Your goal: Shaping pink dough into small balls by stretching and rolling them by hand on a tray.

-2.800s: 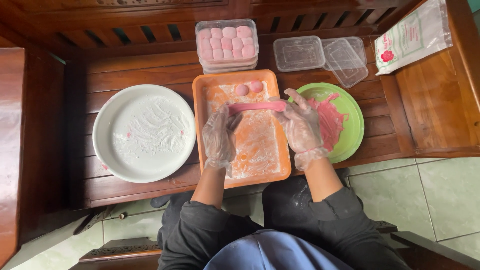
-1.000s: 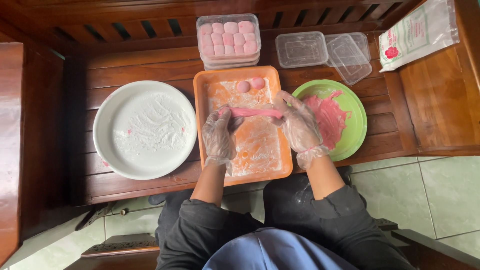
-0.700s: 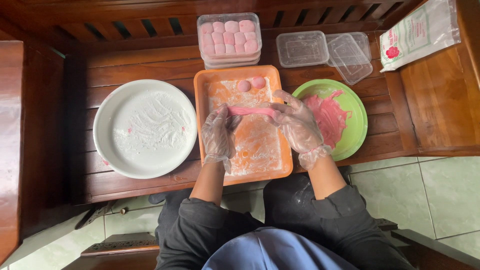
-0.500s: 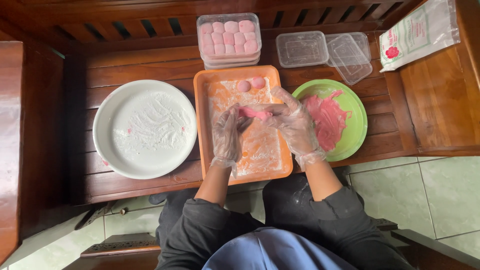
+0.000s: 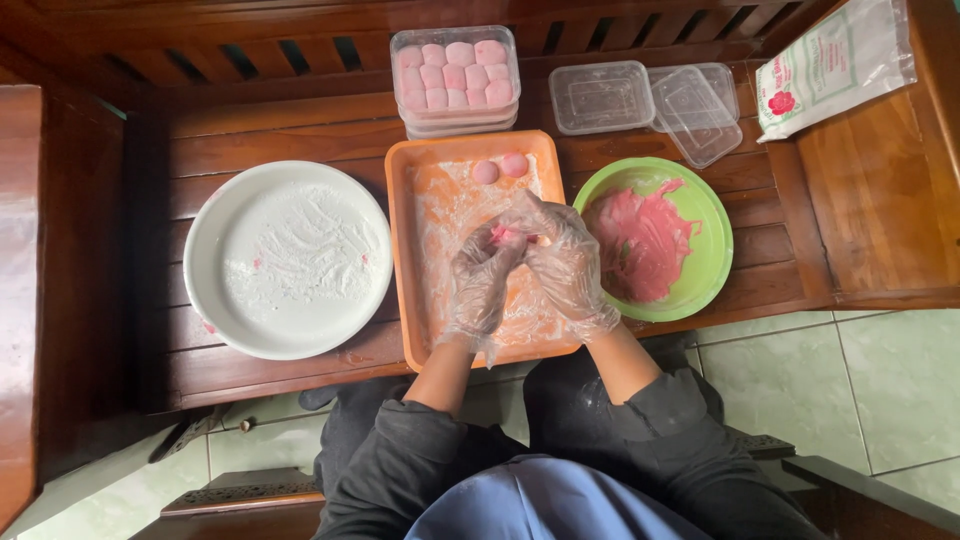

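Both my hands wear thin clear plastic gloves and meet over the floured orange tray [image 5: 420, 300]. My left hand [image 5: 482, 283] and my right hand [image 5: 562, 262] are cupped together around a small lump of pink dough [image 5: 503, 236], mostly hidden by the fingers. Two pink dough balls [image 5: 499, 168] lie at the tray's far end. To the right, a green plate [image 5: 705, 215] holds a smear of pink dough [image 5: 645, 240].
A white plate of flour [image 5: 288, 258] sits left of the tray. At the back stand stacked clear boxes of pink balls [image 5: 455, 75], empty clear containers with lids [image 5: 645, 100], and a flour bag [image 5: 835, 60]. All rest on a slatted wooden bench.
The stretched pink dough strip held between both hands has been gathered into a small lump. My hands have come together over the tray's middle.
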